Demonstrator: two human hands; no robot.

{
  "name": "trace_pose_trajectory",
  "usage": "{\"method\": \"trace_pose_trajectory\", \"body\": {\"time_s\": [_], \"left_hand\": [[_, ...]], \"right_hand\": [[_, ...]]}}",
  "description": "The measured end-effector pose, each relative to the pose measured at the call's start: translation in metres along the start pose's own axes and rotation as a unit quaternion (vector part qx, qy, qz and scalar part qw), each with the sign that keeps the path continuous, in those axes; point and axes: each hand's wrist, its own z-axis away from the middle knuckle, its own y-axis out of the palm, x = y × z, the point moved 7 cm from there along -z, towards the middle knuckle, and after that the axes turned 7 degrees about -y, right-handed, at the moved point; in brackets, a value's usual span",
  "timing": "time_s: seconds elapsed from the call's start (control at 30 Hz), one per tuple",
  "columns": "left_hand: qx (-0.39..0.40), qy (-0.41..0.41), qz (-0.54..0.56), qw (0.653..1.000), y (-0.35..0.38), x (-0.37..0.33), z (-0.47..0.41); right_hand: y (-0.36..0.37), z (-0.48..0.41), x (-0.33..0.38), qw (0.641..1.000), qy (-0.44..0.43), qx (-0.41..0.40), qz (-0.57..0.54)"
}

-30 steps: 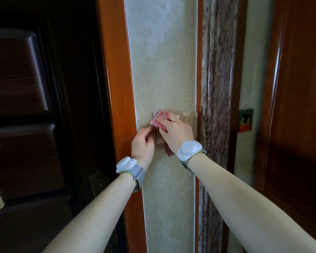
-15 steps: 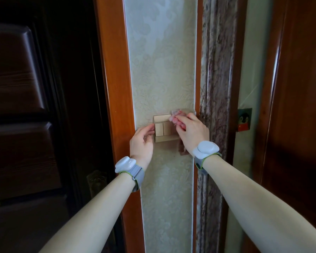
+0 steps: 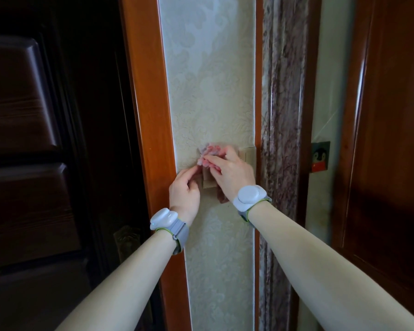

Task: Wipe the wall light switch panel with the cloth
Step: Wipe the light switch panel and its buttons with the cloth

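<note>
A beige light switch panel [image 3: 249,156] sits on the cream patterned wall strip between two wooden frames. My right hand [image 3: 230,174] covers most of it and presses a small pink cloth [image 3: 209,154] against its upper left corner. My left hand [image 3: 185,191] rests on the wall at the panel's left edge, its fingers curled and touching the panel's side, holding nothing. Only the panel's right strip and a piece of its lower left part show.
An orange-brown door frame [image 3: 148,120] runs along the left of the wall strip, with a dark wooden door [image 3: 34,139] beyond it. A marbled column [image 3: 282,115] stands right of the panel. Farther right are a penguin sticker [image 3: 320,156] and a reddish-brown door [image 3: 392,139].
My right hand has swept the pink cloth from the panel's right side back across to its upper left corner. My left hand has stayed at the panel's left edge.
</note>
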Motion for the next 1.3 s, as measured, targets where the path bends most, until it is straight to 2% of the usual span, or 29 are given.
{"method": "trace_pose_trajectory", "body": {"time_s": [0.17,0.23,0.57,0.83,1.1,1.2,1.3], "left_hand": [[0.009,-0.017,0.057,0.998,0.003,0.001,0.001],[0.008,-0.021,0.056,0.998,0.003,0.001,0.001],[0.021,-0.035,0.057,0.998,0.002,-0.001,0.001],[0.034,-0.061,0.069,0.995,-0.003,-0.003,0.02],[0.15,-0.06,0.066,0.985,0.019,-0.015,0.048],[0.2,-0.083,0.066,0.974,0.028,-0.016,0.056],[0.217,-0.084,0.022,0.972,0.033,-0.014,0.058]], "right_hand": [[-0.006,0.003,-0.045,0.99,0.139,0.008,-0.03],[-0.008,0.007,-0.056,0.985,0.167,-0.005,-0.051],[-0.012,0.032,-0.062,0.976,0.203,0.035,-0.064],[-0.021,0.07,-0.054,0.968,0.22,-0.015,-0.118],[-0.033,0.065,-0.053,0.926,0.283,-0.056,-0.243],[-0.032,0.066,-0.049,0.917,0.292,-0.049,-0.268],[-0.029,0.069,-0.048,0.91,0.3,-0.033,-0.284]]}}
